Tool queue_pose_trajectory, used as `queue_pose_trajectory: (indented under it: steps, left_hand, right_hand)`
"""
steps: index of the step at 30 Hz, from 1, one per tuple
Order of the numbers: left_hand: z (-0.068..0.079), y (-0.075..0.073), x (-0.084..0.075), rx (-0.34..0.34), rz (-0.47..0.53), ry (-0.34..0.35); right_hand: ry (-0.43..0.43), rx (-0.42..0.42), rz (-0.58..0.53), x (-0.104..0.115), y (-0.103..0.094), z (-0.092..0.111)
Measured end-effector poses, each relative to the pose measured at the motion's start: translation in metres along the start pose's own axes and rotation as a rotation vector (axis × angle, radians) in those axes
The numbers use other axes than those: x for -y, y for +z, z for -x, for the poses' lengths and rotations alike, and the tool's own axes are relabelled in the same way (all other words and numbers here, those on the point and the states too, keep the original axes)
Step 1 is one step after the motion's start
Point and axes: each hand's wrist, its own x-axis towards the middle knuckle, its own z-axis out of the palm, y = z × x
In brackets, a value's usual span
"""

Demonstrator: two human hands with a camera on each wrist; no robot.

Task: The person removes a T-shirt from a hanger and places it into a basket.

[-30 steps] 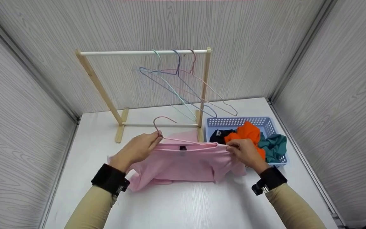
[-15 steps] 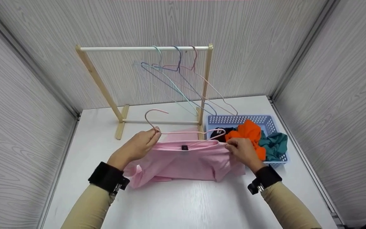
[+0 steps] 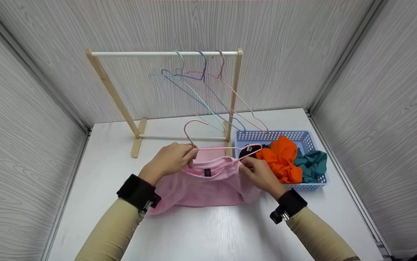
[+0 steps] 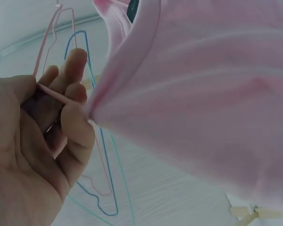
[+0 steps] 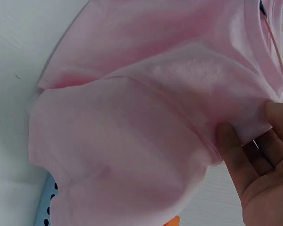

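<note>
A pink wire hanger [image 3: 216, 148] has its hook raised above a pink T-shirt [image 3: 208, 194]. My left hand [image 3: 170, 158] grips the hanger just below the hook. Its fingertips lie right at the collar's edge in the left wrist view. The hanger's left part goes down inside the neck opening, hidden by cloth; its right end sticks out above the collar. With my right hand [image 3: 261, 175] I pinch the shirt at the right of the neckline, and the cloth drapes from there in the right wrist view. A dark label [image 3: 207, 172] shows inside the collar.
Behind stands a wooden rack with a white rail [image 3: 132, 54], bearing a mint hanger [image 3: 203, 103], a blue hanger [image 3: 215, 95] and another pink hanger [image 3: 245, 103]. At right, a blue basket [image 3: 284, 135] contains orange [image 3: 282, 156], teal [image 3: 311, 166] and black clothes [image 3: 246, 153].
The hanger's right end has come up out of the neckline and shifted right with my left hand. My right hand has moved left, bringing the collar's sides closer together.
</note>
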Motion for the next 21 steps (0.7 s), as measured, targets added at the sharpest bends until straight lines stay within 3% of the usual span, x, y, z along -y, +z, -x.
queue_pose_trajectory:
  steps: [8,14,21]
  left_hand:
    - [-0.026,0.014,-0.019,0.011,0.013,0.039]
    - [-0.041,0.020,-0.027,-0.004,0.051,0.091]
    - [-0.050,0.019,-0.033,0.011,0.073,0.084]
  right_hand:
    - [-0.060,0.053,-0.042,0.014,0.024,-0.003]
    - [-0.118,0.193,-0.045,0.017,0.033,0.000]
    - [-0.150,0.289,-0.068,0.020,0.041,0.007]
